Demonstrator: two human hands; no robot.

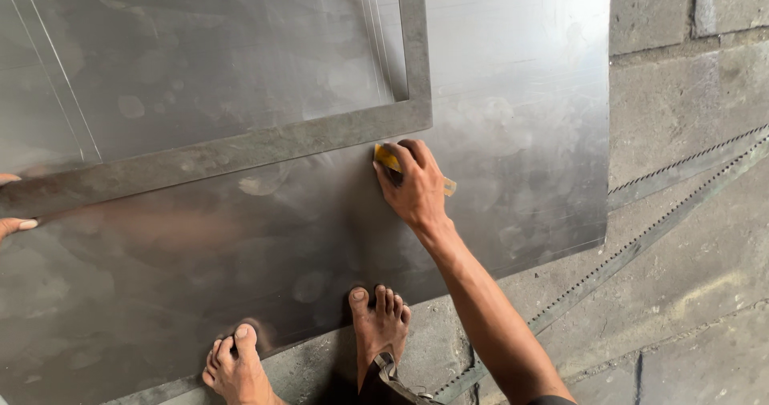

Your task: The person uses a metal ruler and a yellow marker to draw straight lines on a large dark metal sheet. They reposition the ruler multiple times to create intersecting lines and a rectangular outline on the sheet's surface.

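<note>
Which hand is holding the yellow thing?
The right hand grips the yellow tool by the frame's corner; the left hand only shows fingertips at the picture's left edge.

Only two fingertips of the left hand (pixel 11 213) are seen at the left edge; the rest is cut off, so its grip on the steel square (pixel 240 145) cannot be judged. The square's long arm is cropped at the left and its short arm at the top. The metal sheet (pixel 513 92) is cut off at the top, left and bottom. Most of the yellow marking tool (pixel 388 158) is hidden inside the right hand (pixel 412 185), and its tip cannot be made out. The sandal (pixel 392 373) is cropped by the bottom edge.
</note>
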